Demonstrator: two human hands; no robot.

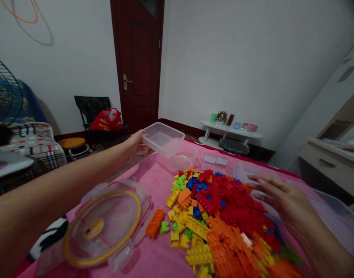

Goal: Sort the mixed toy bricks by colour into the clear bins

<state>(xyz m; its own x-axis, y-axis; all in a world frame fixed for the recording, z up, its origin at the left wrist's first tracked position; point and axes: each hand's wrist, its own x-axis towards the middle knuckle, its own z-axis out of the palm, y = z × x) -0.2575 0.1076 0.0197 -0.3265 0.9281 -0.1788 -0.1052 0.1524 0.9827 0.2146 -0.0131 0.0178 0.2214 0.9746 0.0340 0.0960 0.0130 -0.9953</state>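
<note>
My left hand (136, 142) reaches far forward and grips the near end of a clear rectangular plastic box (163, 138), held a little above the pink cloth (153, 173). A clear round tub (184, 156) sits just beneath and behind that box. A heap of red, orange, yellow, blue and green toy bricks (220, 216) covers the middle of the cloth. My right hand (276, 197) lies flat with fingers spread on the right side of the heap, touching red bricks.
A round clear lid with a yellow seal and red clips (104, 224) lies at the near left. More clear containers (223, 162) stand behind the heap. Beyond are a dark red door (138, 58), a folding chair (92, 110), a white low table (230, 131) and a drawer unit (330, 162).
</note>
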